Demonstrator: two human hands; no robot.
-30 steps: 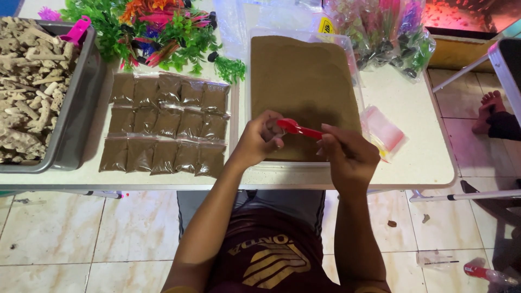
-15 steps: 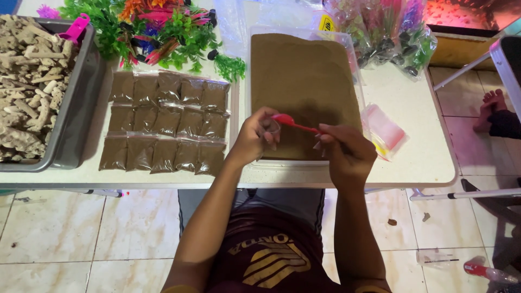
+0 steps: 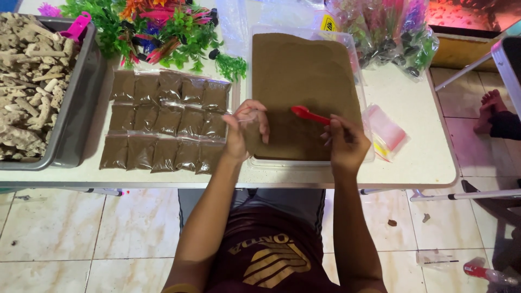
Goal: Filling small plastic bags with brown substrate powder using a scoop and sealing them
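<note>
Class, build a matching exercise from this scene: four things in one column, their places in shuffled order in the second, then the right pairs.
1 red spoon
2 small bag
3 filled packets
4 grey tray

A far left of the table
B in the left hand
C in rows left of the powder tub
D in the right hand

Pairs: 1-D, 2-B, 3-C, 4-A

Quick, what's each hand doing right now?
Left hand: closed around a small clear bag of brown powder.
Right hand: closed on the handle of a red scoop, held over the brown powder tray.
</note>
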